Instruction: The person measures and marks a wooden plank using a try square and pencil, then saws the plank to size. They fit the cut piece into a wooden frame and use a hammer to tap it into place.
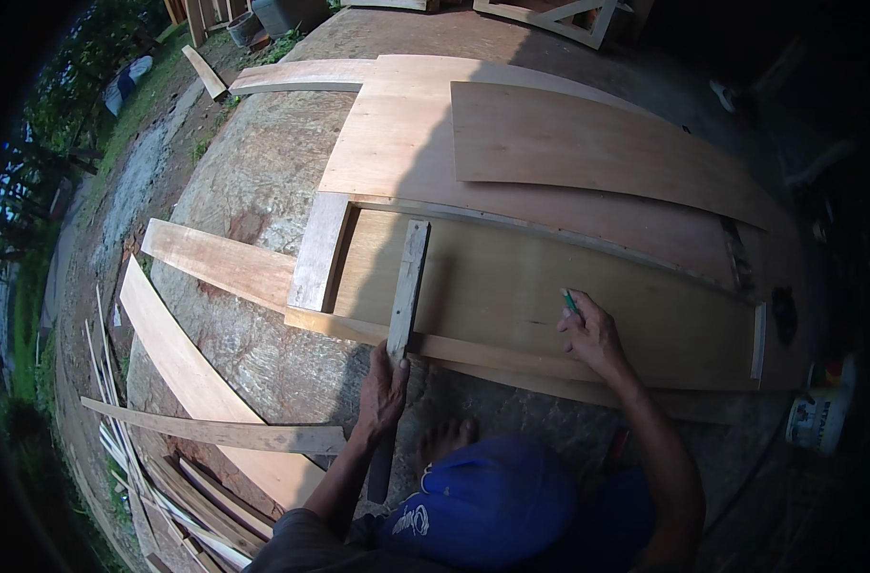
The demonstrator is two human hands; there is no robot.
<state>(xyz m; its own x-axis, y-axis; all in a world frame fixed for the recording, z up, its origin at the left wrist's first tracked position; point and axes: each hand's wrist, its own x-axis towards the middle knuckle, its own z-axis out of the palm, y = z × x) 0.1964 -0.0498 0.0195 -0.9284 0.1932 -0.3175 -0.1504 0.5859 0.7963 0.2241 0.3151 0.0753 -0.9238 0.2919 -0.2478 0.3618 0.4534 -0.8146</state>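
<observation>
My left hand (381,393) is closed round a narrow weathered wooden strip (411,272). The strip's far part lies across the near rail and over the panel of a long wooden frame (313,253); its darker lower end hangs past my hand toward my leg. My right hand (592,334), raised over the thin wooden panel (511,286) inside the frame, pinches a small green pencil-like stick (570,302). Only part of that stick shows between the fingers.
Beyond the frame lie overlapping plywood sheets (587,143). Loose boards (201,382) and thin strips (215,506) spread over the ground at the left. A white bucket (821,420) stands at the right. My bare foot (446,441) is near the frame's front edge.
</observation>
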